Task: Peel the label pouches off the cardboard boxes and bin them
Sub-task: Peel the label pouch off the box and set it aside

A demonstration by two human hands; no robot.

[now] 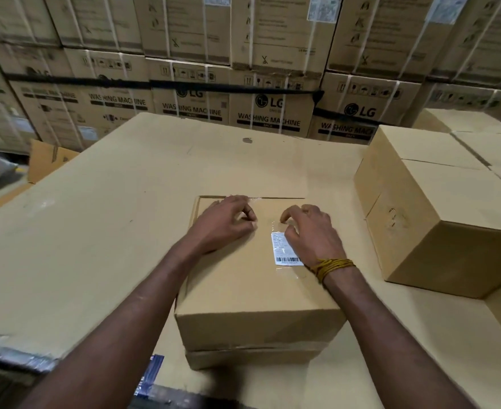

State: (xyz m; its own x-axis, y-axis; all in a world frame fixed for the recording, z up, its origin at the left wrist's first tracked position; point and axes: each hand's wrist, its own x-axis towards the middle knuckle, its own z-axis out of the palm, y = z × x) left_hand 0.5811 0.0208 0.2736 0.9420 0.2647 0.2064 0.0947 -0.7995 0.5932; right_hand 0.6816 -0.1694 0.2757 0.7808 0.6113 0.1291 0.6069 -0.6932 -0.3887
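Stacked cartons (268, 113) read "LG WASHING MACHINE". Clear label pouch (284, 249) w/ barcode on box (243, 278); left hand (228, 222) & right hand (311, 231) curled, picking at it.

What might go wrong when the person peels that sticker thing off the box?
The pouch looks stuck flat on the box, so it may tear, or rip cardboard away. The right hand covers part of it, so the fingers may slip off an edge. No bin is in view for binning it.

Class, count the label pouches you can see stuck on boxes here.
1: the label pouch on the near box, partly under the right hand. Others may be hidden.
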